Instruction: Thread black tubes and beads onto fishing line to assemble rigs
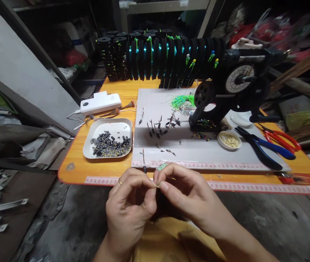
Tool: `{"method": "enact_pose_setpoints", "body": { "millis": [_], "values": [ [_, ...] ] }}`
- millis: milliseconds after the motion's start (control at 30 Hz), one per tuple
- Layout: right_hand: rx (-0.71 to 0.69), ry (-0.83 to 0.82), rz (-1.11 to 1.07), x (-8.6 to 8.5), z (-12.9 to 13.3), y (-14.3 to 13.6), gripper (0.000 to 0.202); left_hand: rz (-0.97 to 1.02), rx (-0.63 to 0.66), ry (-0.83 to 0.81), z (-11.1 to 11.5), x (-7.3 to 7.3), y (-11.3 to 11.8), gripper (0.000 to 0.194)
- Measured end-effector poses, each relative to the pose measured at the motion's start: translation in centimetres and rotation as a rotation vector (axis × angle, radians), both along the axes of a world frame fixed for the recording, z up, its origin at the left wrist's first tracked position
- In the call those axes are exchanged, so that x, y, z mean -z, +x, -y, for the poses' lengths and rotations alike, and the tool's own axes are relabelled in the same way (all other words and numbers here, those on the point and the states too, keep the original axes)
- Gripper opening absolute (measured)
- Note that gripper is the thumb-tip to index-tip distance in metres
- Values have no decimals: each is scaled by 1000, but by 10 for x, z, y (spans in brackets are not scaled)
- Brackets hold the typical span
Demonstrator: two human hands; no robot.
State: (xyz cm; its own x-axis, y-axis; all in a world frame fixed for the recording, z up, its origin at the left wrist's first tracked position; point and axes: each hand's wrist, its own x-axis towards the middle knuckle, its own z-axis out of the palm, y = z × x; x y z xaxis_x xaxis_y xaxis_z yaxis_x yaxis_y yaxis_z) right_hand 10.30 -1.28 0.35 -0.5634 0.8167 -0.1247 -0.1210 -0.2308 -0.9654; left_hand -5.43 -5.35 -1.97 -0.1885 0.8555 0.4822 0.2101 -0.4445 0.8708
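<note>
My left hand (134,202) and my right hand (191,193) meet in front of the table edge, thumbs and forefingers pinched close together. Between the fingertips shows a tiny gold-coloured piece (158,186), too small to name, and both hands seem to grip it. A green-patterned wrap (161,166) covers a fingertip of my right hand. Just beyond my left hand lies a small black cylinder with a thin stem (144,169). Several similar dark stemmed parts (157,130) lie farther back on the grey board (155,100).
A white tray (85,149) holds many small dark parts. To the right are a small dish (221,145) of gold bits, blue-handled pliers (266,147) and red-handled pliers (282,140). A black winding device (209,92) carrying spools stands behind, beside a white power bank (100,104).
</note>
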Motion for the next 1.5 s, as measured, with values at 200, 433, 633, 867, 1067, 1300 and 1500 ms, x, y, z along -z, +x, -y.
{"method": "enact_pose_setpoints", "body": {
  "millis": [200, 433, 633, 867, 1067, 1300, 1500],
  "values": [
    [-34, 62, 61, -1, 1, -1, 18, -15, -18, 6, 1, -2, 1, 16],
    [31, 534, 381, -3, 6, 6, 21, 31, 32, -28, 7, -1, 4, 22],
    [119, 836, 320, -1, 9, 16, 19, 306, 64, -92, 8, -4, 11, 21],
    [180, 1073, 312, 0, 9, 13, 22, 386, 95, -120, 11, -3, 10, 21],
    [166, 1028, 353, 7, 10, 12, 20, 345, 49, -114, 12, 0, 8, 20],
    [185, 964, 400, 10, 9, 9, 13, 18, -93, -2, 15, 7, 3, 25],
    [203, 838, 412, 11, 8, 5, 15, -325, -167, 205, 14, 19, -7, 34]
  ]
}}
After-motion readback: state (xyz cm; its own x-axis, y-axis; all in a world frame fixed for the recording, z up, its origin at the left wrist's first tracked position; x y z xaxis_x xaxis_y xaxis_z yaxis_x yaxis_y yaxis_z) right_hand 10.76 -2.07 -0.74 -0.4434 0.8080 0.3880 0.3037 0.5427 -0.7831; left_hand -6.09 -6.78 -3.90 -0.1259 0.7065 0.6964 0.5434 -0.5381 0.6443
